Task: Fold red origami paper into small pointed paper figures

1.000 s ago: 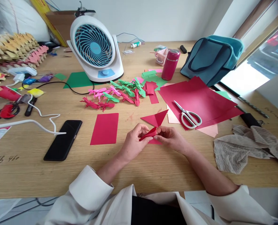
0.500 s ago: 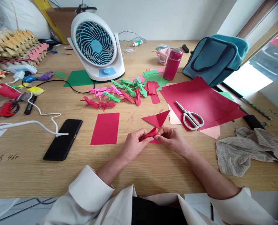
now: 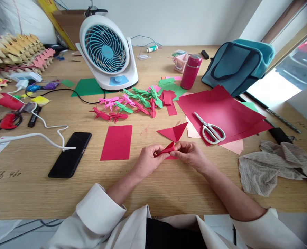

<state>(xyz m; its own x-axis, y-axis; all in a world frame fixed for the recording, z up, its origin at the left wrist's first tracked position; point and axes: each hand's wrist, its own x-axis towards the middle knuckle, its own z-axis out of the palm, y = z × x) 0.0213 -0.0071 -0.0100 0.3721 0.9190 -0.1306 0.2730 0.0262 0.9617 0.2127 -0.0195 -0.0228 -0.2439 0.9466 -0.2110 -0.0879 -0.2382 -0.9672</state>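
Between my two hands is a small piece of folded red paper (image 3: 168,148), its upper corner standing up. My left hand (image 3: 151,159) pinches its left side between thumb and fingers. On the other side, my right hand (image 3: 191,155) is closed on the right edge with thumb and forefinger. Just beyond the fingers lies a red paper triangle (image 3: 173,132). A flat red paper rectangle (image 3: 116,142) rests to the left of my hands. White-handled scissors (image 3: 212,132) lie to the right on large red sheets (image 3: 226,112).
Folded green, pink and red paper figures (image 3: 132,100) are heaped beyond my hands. Behind them stand a white fan (image 3: 107,52) and a red flask (image 3: 191,72). A black phone (image 3: 70,155) lies left; a crumpled cloth (image 3: 259,166) and a teal bag (image 3: 236,65) are right.
The raised corner of the folded red paper has tipped slightly and looks more rounded between my fingers. Both hands stay nearly where they were.
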